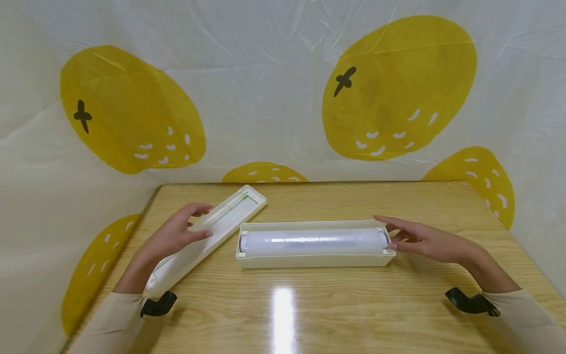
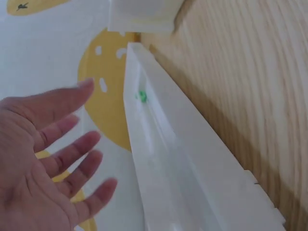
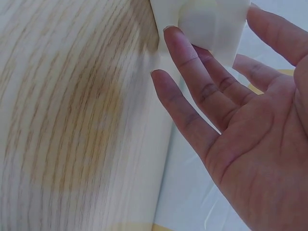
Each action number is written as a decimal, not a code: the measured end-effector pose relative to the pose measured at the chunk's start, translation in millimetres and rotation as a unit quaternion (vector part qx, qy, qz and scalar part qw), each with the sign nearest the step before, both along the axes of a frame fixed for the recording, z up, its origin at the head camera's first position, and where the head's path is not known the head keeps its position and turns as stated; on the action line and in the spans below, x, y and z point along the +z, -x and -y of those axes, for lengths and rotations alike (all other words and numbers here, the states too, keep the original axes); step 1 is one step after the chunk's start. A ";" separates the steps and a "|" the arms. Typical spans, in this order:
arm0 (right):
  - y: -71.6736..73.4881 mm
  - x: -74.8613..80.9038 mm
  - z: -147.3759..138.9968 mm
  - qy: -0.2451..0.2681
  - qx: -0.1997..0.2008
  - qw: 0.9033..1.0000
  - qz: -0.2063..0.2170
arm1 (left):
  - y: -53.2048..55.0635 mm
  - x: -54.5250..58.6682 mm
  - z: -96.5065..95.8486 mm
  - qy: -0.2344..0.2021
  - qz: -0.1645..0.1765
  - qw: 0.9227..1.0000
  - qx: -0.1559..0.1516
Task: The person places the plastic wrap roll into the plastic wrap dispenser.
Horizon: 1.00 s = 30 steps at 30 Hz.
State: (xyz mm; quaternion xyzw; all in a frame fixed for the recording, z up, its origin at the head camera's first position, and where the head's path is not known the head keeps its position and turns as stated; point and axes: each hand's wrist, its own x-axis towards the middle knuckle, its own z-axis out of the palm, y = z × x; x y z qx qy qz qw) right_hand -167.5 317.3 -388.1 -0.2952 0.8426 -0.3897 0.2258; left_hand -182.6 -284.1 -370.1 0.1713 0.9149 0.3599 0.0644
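A white box (image 1: 309, 262) lies lengthwise on the table, its open top showing a roll of cling film (image 1: 314, 242). To its left, a long white lid (image 1: 236, 216) rests at a slant, hollow side up, with a green part near its far end. My left hand (image 1: 170, 238) is over the lid's left edge, fingers spread and relaxed; the left wrist view shows it apart from the lid (image 2: 178, 139). At the box's right end is my right hand (image 1: 429, 243), its loosely bent fingers at the end wall (image 3: 224, 29), seemingly touching it.
The wooden table (image 1: 353, 309) ends at a back edge against a pale cloth (image 1: 265, 113) printed with yellow fruit shapes. Black wrist mounts (image 1: 159, 304) sit on both sleeves, near the tabletop.
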 end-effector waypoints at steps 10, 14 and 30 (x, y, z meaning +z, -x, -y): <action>0.7 -1.8 -0.6 0.008 0.004 1.000 -0.003 | -0.6 -13.9 12.8 0.009 0.009 0.999 0.034; 0.5 -1.3 -0.7 0.009 0.003 1.000 0.002 | 1.9 -19.3 15.7 0.009 0.020 0.999 0.041; 0.6 -1.0 -0.5 0.016 0.006 1.000 0.003 | 0.3 -31.6 25.7 0.037 0.045 0.996 0.067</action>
